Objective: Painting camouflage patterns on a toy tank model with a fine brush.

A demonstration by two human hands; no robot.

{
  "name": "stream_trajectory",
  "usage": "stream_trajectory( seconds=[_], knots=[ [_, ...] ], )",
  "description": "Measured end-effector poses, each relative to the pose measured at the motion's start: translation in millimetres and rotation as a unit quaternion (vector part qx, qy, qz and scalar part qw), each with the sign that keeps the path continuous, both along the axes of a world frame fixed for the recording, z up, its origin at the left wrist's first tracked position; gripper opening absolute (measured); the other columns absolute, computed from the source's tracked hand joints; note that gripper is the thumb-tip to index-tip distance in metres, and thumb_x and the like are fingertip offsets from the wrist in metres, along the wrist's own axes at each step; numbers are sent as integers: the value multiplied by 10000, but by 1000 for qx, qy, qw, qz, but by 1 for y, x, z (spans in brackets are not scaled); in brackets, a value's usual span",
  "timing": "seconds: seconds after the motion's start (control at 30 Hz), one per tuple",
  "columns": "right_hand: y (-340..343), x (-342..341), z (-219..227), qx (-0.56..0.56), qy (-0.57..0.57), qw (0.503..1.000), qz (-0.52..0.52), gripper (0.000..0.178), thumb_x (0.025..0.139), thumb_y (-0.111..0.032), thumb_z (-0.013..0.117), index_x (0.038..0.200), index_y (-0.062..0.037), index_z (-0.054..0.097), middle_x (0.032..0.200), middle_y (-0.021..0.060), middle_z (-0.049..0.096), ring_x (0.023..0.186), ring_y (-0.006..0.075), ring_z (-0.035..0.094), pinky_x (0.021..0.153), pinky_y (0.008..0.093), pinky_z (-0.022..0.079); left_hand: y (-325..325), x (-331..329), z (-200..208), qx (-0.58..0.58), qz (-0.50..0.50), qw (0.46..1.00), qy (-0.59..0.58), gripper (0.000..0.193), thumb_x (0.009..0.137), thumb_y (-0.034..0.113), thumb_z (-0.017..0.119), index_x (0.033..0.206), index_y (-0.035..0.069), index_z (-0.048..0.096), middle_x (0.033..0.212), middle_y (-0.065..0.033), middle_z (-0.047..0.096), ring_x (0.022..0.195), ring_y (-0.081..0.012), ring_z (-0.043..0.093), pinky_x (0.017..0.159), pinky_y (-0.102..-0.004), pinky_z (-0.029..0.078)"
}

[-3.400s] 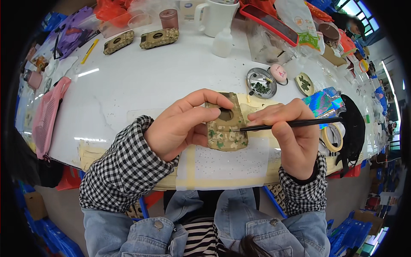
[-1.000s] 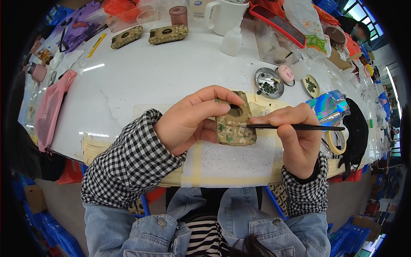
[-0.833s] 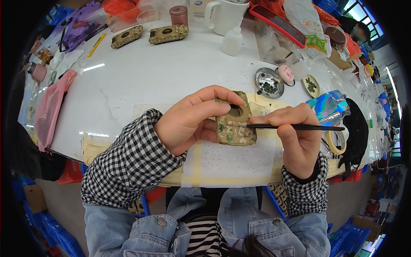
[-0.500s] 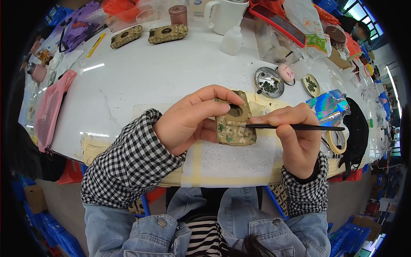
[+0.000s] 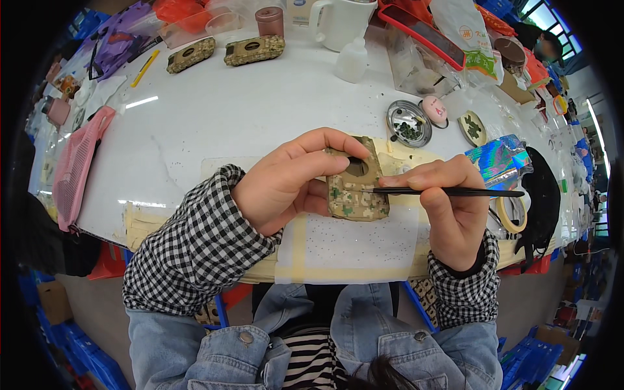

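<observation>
- Clock centre: the camouflage shell [image 5: 359, 203], held tilted over the near edge of the desk [image 5: 195, 123].
- At nine, the left hand [image 5: 276, 181] has its grip clamped on the shell, thumb beside the round opening; if the thumb slackens, the shell could turn or drop.
- At six, a white sheet [image 5: 354, 250] carries scattered dark specks; a brushing cuff could scatter them.
- Between three and four, the right hand [image 5: 455, 211] pinches a thin black tool [image 5: 455, 192], its tip at the shell's face; a slip could scratch the surface.
- Around, at nine: a pink mesh pouch [image 5: 84, 169].
- Between ten and eleven: two similar shells [image 5: 192, 54] [image 5: 255, 50].
- Twelve: a white bottle [image 5: 351, 64].
- Between one and two: a round metal dish [image 5: 403, 110] of dark-green bits, beyond the right fingers; they stand between it and the body.
- Near three: a shiny packet [image 5: 495, 162].
</observation>
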State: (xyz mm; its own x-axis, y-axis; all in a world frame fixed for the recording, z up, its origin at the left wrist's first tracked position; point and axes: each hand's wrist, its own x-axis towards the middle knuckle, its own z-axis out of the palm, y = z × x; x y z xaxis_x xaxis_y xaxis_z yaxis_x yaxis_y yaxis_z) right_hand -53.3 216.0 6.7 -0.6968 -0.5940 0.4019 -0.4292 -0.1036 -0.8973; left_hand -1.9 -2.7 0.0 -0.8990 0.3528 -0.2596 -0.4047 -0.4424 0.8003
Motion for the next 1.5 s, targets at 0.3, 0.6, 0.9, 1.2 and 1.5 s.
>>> stream_trajectory(
  seconds=[0.3, 0.6, 0.9, 1.2, 1.5],
  knots=[
    [-1, 1, 0, 4, -3, 1000, -1, 100, 882, -80, 609, 907, 16, 616, 898, 100, 649, 825, 146, 607, 773, 272, 464, -1, 1, -2, 5, -1, 1000, 3, 251, 928, 198, 482, 1149, 78, 490, 1063, -42, 578, 921, -110, 602, 777, -273, 526],
    [0, 0, -1, 6, -1, 1000, -6, 105, 881, -83, 613, 902, 20, 617, 887, 95, 644, 820, 143, 602, 765, 267, 460, 1, 0, 0, 5, 1, 1000, 0, 243, 927, 184, 485, 1145, 77, 493, 1062, -42, 578, 919, -112, 602, 773, -269, 528],
    [0, 0, -4, -8, -6, 1000, 0, 106, 893, -87, 599, 921, 15, 603, 898, 96, 640, 846, 148, 606, 782, 272, 463, 0, 1, -2, 7, 2, 1000, -1, 255, 933, 197, 475, 1156, 75, 486, 1071, -45, 573, 929, -117, 604, 798, -280, 529],
    [-1, 3, -5, -50, 76, 996, 16, 150, 834, -58, 664, 957, 11, 613, 963, 156, 668, 886, 227, 642, 797, 310, 495, 1, 0, -2, 20, 2, 1000, -9, 269, 935, 214, 472, 1168, 79, 479, 1093, -52, 564, 963, -128, 594, 836, -307, 516],
    [0, -1, 3, 18, 204, 978, 34, 211, 766, -71, 722, 936, -2, 619, 966, 182, 668, 881, 293, 665, 746, 330, 530, 1, -1, -4, 32, 21, 999, -17, 285, 928, 180, 467, 1176, 41, 487, 1097, -94, 577, 950, -191, 637, 810, -343, 563]
  ],
)
